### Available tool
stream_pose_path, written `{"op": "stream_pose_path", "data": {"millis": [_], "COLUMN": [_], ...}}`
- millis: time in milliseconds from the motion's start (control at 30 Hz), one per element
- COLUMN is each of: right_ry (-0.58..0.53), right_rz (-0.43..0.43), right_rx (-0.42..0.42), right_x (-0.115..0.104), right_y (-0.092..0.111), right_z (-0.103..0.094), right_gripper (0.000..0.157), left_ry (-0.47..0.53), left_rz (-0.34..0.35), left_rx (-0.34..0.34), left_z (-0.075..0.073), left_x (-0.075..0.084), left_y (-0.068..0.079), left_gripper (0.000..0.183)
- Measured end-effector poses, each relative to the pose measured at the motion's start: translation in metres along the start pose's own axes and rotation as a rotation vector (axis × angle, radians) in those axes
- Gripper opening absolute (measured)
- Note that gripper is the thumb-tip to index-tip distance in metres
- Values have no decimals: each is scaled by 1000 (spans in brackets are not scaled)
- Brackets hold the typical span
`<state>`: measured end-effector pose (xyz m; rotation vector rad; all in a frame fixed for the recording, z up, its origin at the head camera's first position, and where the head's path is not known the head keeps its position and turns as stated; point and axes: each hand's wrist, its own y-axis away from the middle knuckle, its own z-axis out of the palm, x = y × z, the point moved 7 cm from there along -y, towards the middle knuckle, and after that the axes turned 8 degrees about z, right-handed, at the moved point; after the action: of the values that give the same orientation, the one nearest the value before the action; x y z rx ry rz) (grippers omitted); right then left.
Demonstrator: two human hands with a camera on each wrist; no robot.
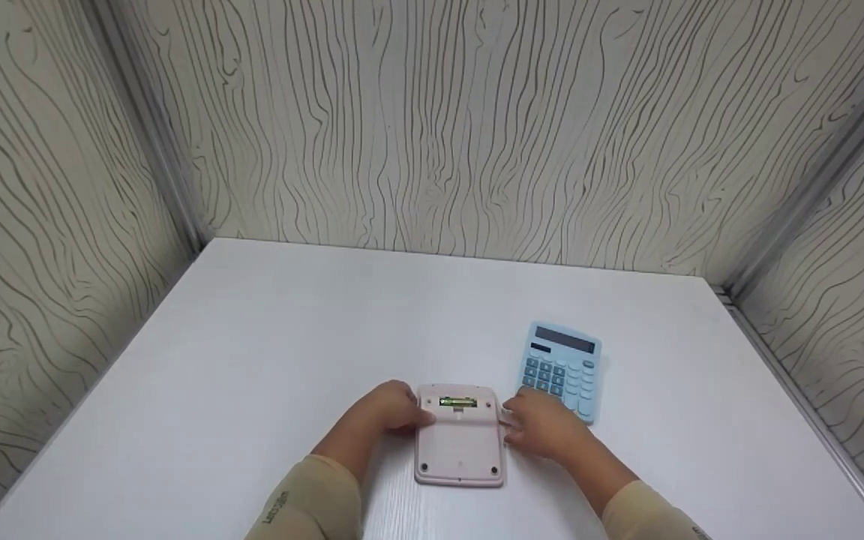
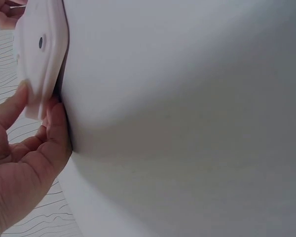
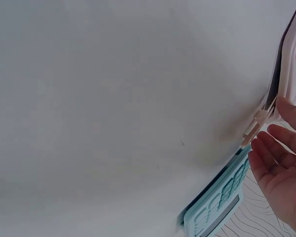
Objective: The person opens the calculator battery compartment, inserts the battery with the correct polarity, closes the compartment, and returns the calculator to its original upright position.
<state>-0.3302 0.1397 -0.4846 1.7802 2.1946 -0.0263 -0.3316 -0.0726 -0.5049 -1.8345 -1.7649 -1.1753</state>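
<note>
A pale pink calculator [image 1: 460, 446] lies face down, its battery slot uncovered and a green battery [image 1: 458, 402] showing inside. My left hand [image 1: 400, 407] pinches its left edge; in the left wrist view the thumb [image 2: 16, 101] is on the back and the fingers are at the underside. On the other side, my right hand [image 1: 548, 424] is at the right edge, its thumb touching or nearly touching the calculator and its fingers loosely bent. A small pink plastic piece, apparently the battery cover [image 3: 256, 126], lies on the table by those fingers.
A light blue calculator [image 1: 563, 367] lies face up just beyond my right hand, which partly covers its lower keys. Everything sits on a white table [image 1: 289, 322]. Wood-patterned panels [image 1: 432, 127] stand along its back and sides.
</note>
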Motion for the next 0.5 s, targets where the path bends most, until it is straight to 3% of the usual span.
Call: {"op": "stream_pose_path", "data": {"millis": [233,500], "right_ry": [17,0], "right_rz": [14,16], "right_rx": [-4,26], "right_x": [2,1], "right_y": [0,1], "right_z": [8,2], "right_gripper": [27,5], "left_ry": [3,64], "left_rz": [-15,-22], "left_rx": [-6,-7], "left_z": [1,1], "left_x": [-1,0], "left_y": [0,2], "left_gripper": [39,34]}}
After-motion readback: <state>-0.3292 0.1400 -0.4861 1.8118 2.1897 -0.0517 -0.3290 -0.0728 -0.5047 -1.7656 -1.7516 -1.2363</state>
